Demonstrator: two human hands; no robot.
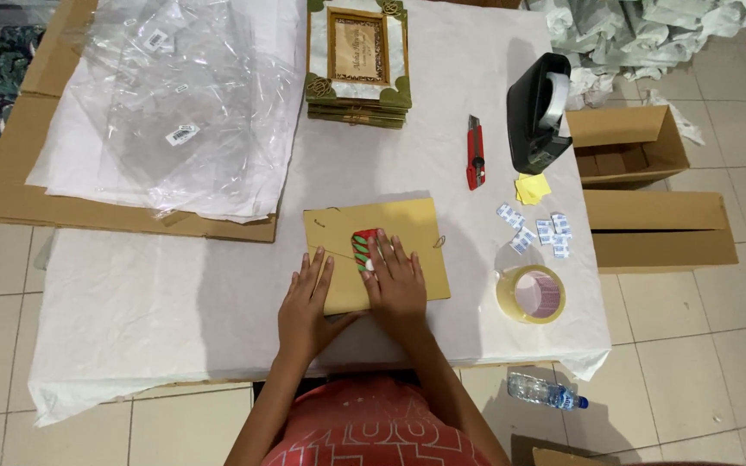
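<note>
On the left part of the table (131, 302), the white cover is bare along the near edge, so there is open room on this side for sliding things. Toward the far left corner lie clear plastic bags (183, 103) on white paper, over flat cardboard (10, 173) that hangs past the table edge.

The left hand (306, 302) lies flat with the fingers spread, resting on the near left corner of a yellow-brown flat board (407, 229). It holds nothing; it only presses. The board lies near the middle of the near edge of the table. It looks like the back side of a frame: thin, stiff and light, probably not slippery on the cloth. A thin cord runs across it to small hooks at the sides, and these seem delicate. I think it is better to take it by the two side edges, not by the cord.

The right hand (396, 280) is also open and flat, the fingers over a small red and green piece (363, 246) on the board.

At the far edge stands a pile of decorated frames (358, 60); they may be fragile. To the right are a red cutter (475, 151), a black tape dispenser (539, 112), yellow notes (532, 187), small white packets (537, 231) and a roll of clear tape (530, 293) near the right edge. This side is crowded. Beyond the edge are open cardboard boxes (641, 190), and a water bottle (546, 393) lies on the floor.
</note>
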